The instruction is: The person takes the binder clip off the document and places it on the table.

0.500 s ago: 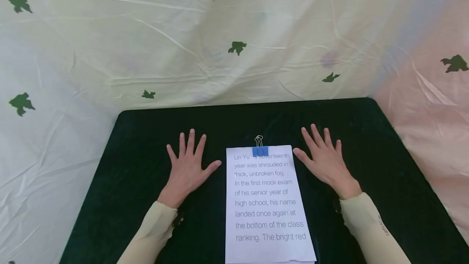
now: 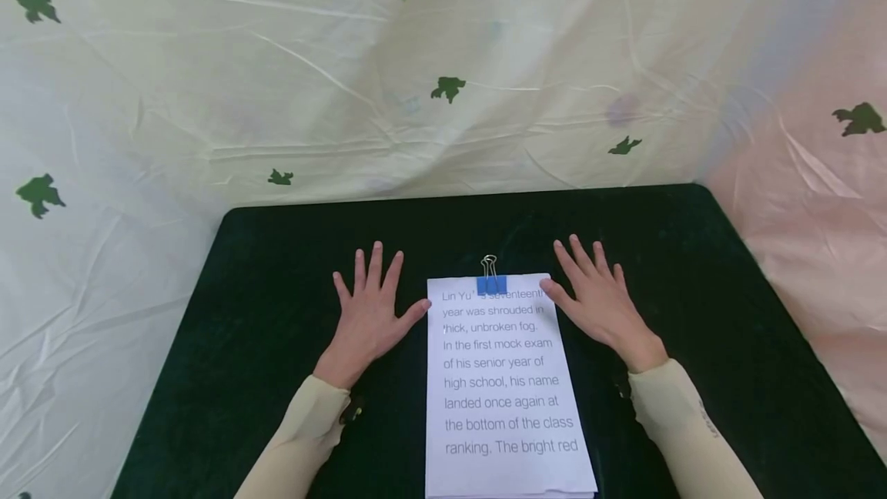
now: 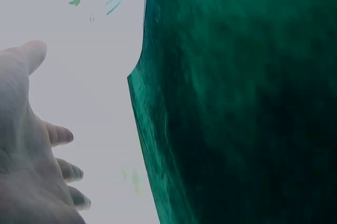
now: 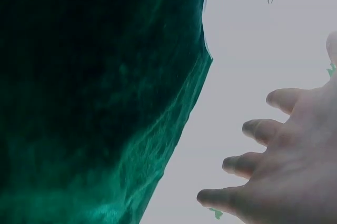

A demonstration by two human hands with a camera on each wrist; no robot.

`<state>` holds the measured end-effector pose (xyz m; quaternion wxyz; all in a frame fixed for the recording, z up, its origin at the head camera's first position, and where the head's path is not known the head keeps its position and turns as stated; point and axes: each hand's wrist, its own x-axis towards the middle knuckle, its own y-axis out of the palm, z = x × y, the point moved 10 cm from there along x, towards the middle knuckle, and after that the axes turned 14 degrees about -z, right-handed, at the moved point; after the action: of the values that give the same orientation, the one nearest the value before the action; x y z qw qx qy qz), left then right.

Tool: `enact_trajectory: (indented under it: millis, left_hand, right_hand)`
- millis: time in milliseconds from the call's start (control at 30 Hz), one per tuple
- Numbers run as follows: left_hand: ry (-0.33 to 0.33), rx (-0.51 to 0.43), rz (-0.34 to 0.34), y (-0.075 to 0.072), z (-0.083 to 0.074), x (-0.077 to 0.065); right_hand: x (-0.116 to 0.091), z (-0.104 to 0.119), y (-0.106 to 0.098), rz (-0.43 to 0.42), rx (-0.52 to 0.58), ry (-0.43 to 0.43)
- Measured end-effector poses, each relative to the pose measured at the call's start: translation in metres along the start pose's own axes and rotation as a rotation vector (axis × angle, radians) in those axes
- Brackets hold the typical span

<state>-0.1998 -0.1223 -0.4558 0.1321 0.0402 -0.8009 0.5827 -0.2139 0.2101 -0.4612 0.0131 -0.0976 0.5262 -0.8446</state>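
Note:
A stack of white printed sheets (image 2: 509,376) lies on the dark green table, held at its top edge by a blue binder clip (image 2: 492,285) with wire handles. To its left is my left hand (image 2: 366,323), palm down with fingers spread and straight; the thumb tip meets the stack's left edge in the head view. On the other side my right hand (image 2: 601,308) is likewise spread, its thumb overlapping the top right corner. Neither hand holds anything. Whether the thumbs touch the paper I cannot tell. Both wrist views show straight fingers (image 3: 68,170) before a pale background.
Dark green cloth covers the table (image 2: 277,252), which has rounded far corners. Behind and at both sides hangs a pale curtain (image 2: 333,98) with green bird and leaf prints. Light long sleeves (image 2: 294,430) cover both forearms.
Both hands have moved inward toward the stack of sheets, the left one to the right and the right one to the left. The stack and clip stay in place.

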Motion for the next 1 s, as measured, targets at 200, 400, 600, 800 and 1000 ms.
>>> enact_trajectory:
  millis: [200, 400, 600, 800, 1000]
  left_hand:
    - [-0.004, -0.027, 0.010, 0.007, -0.007, 0.002]
    - [-0.011, -0.060, 0.028, 0.013, -0.013, 0.003]
    - [-0.022, -0.105, 0.070, 0.019, -0.018, 0.006]
    - [-0.015, -0.154, 0.083, 0.024, -0.022, 0.011]
    - [-0.032, -0.254, 0.118, 0.031, -0.027, 0.016]
  right_hand:
    - [0.003, 0.003, 0.008, 0.030, 0.026, 0.005]
    - [0.004, 0.003, 0.018, 0.065, 0.046, 0.009]
    - [0.004, 0.005, 0.024, 0.100, 0.060, 0.018]
    - [0.005, 0.007, 0.029, 0.123, 0.077, 0.015]
    - [0.008, 0.010, 0.031, 0.134, 0.107, 0.000]
